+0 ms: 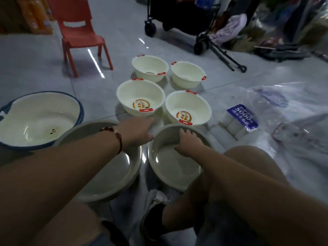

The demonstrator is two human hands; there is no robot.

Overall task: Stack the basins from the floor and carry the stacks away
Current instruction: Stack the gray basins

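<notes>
Several small cream basins with red handles stand on the floor: two at the back [150, 65] [188, 72] and two nearer [140, 93] [186, 105], the nearer pair with round stickers inside. Two grey basins sit side by side closest to me, the left grey basin [110, 171] and the right grey basin [170, 167]. My left hand [138, 130] reaches over the left grey basin with straight fingers, just short of the near-left cream basin. My right hand [188, 142] lies on the far inner wall of the right grey basin, thumb spread.
A large cream basin with a blue rim [40, 118] lies at the left. A red plastic chair [79, 32] stands behind it, a black wheeled cart [177, 16] at the back. A wrapped tissue pack [243, 119] and clear plastic sheeting [292, 121] lie at the right.
</notes>
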